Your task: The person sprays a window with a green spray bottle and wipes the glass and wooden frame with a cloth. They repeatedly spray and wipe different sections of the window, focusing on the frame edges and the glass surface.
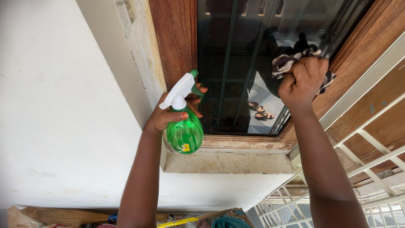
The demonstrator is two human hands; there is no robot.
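Left hand wrapped around neck of green spray bottle, white nozzle aimed at dark window pane. Right hand fisted tight on crumpled patterned cloth, pressed against glass near wooden frame. Bottle translucent, bulbous, hanging just above concrete sill.

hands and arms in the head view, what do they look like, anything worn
Both forearms are bare, with no sleeves, gloves, watch or bracelets in view. The left hand has orange-red polished nails. The right hand shows only its back and knuckles; no rings can be seen.
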